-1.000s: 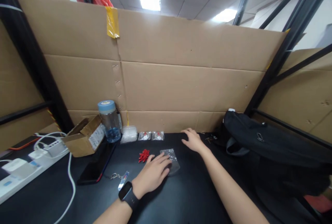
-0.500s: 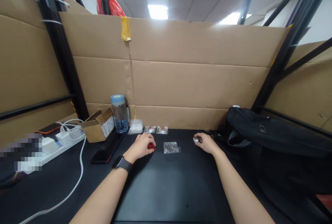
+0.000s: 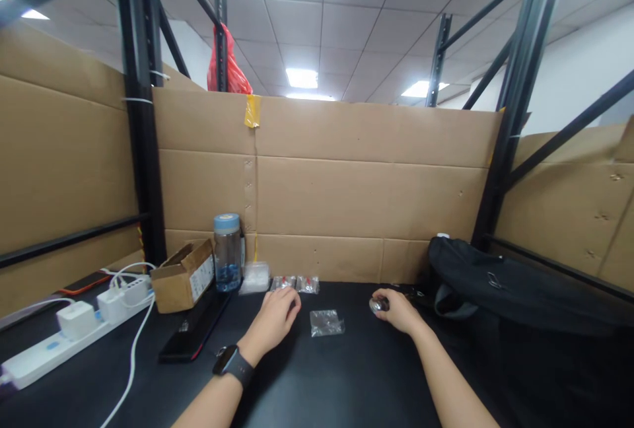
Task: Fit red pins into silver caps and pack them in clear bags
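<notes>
My left hand (image 3: 277, 317) is over the left part of the black table, its fingers curled together; whatever may be inside them is hidden. Right of it lies a small clear plastic bag (image 3: 326, 323), flat and touched by neither hand. My right hand (image 3: 395, 310) grips a small shiny silver object (image 3: 378, 305) between thumb and fingers, close to the table. Behind my left hand lie two small clear packets, the left one (image 3: 284, 282) and the right one (image 3: 308, 285), each with a bit of red.
At the back left stand a blue-lidded bottle (image 3: 228, 253), an open cardboard box (image 3: 183, 277) and a stack of clear bags (image 3: 255, 278). A black case (image 3: 191, 335) and white power strip (image 3: 62, 347) lie left. A black backpack (image 3: 520, 289) fills the right.
The view has tilted upward. The red object that showed in my left hand is out of sight, and that hand's fingers have turned. My right hand still holds the silver object.
</notes>
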The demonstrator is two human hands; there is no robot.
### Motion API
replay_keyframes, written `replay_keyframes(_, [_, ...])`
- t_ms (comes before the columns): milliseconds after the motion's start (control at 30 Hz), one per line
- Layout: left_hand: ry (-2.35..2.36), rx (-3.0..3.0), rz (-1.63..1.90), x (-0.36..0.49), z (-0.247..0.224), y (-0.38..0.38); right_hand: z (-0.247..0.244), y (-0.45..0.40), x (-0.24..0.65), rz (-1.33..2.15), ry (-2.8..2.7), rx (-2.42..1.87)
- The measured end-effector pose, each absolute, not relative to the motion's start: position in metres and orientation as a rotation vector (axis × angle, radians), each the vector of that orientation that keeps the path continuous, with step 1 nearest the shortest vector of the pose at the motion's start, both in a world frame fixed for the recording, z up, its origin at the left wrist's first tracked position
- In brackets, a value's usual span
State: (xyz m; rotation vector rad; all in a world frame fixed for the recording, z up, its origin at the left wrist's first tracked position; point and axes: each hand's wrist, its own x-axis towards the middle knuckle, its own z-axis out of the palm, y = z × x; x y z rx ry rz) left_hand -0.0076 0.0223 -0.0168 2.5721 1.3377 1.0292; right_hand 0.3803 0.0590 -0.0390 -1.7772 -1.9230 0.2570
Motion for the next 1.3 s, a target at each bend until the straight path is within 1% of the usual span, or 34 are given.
replay_keyframes(100, [1.288, 2.423, 1.218, -0.001, -0.011, 0.019, -0.037, 0.058, 0.382, 0.251, -1.908, -1.804])
replay_keyframes(167, [1.271, 2.37, 1.282, 0.003, -0.008, 0.016, -0.034, 0.056, 0.383, 0.248, -1.902, -1.796])
replay_keyframes(400, [1.284, 2.335, 1.271, 0.013, -0.01, 0.009, -0.017, 0.053, 0.377, 0.185, -1.799, -1.747])
replay_keyframes(500, [1.345, 2.228, 1.286, 0.015, -0.012, 0.011, -0.012, 0.051, 0.357, 0.143, -1.766, -1.59])
replay_keyframes(600, [1.244, 2.022, 1.28, 0.018, -0.011, 0.012, -0.006, 0.044, 0.324, 0.255, -1.757, -1.334])
replay_keyframes(700, [1.076, 1.863, 1.241, 0.023, -0.01, 0.01, -0.001, 0.027, 0.286, 0.503, -1.731, -1.12])
replay_keyframes(800, [1.072, 1.887, 1.266, 0.026, -0.008, 0.005, 0.003, 0.008, 0.254, 0.73, -1.704, -0.964])
replay_keyframes(867, [1.102, 1.948, 1.291, 0.027, -0.007, 0.001, 0.004, -0.002, 0.24, 0.798, -1.696, -0.915])
replay_keyframes(1033, [1.092, 2.014, 1.301, 0.028, -0.007, -0.005, 0.0, -0.014, 0.222, 0.813, -1.681, -0.874])
replay_keyframes(1300, [1.02, 2.042, 1.274, 0.028, -0.007, -0.007, -0.006, -0.015, 0.221, 0.759, -1.728, -0.848])
